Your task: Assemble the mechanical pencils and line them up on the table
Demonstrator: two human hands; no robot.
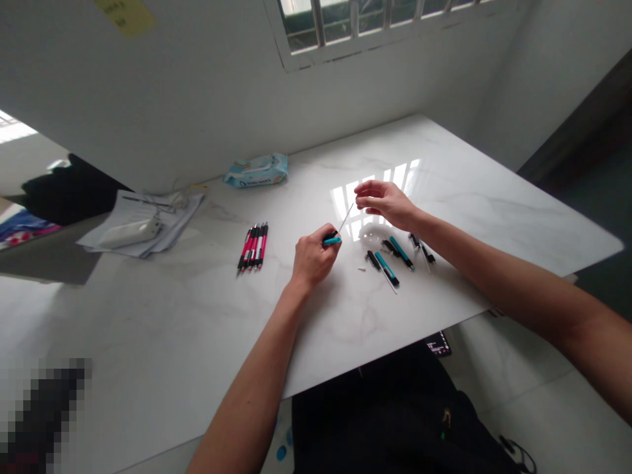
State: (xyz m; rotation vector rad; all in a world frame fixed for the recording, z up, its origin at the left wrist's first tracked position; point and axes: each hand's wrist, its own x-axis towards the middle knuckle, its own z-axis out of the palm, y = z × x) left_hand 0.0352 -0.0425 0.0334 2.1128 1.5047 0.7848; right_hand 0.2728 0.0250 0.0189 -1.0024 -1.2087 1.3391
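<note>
My left hand [315, 258] is closed around a blue pen barrel [332, 241] and a black pen part beside it. A thin white pen refill [346, 218] slants up from this hand toward my right hand [388, 203]. My right hand's bent fingertips are at the refill's upper end, and the exact contact is too small to see clearly. Below the right hand lie a blue-and-black pen barrel [386, 268], another blue barrel [401, 252], black pen parts [372, 261] with clips, and a white refill [390, 281]. A small white pointed piece [362, 268] lies nearby.
Several red-and-black pens [253, 247] lie in a row on the white marbled table [197, 329]. A blue wipes pack [257, 171] sits by the wall. Papers [141, 247] with a white device [131, 232] and cable are at left. A phone [439, 343] shows below the table edge.
</note>
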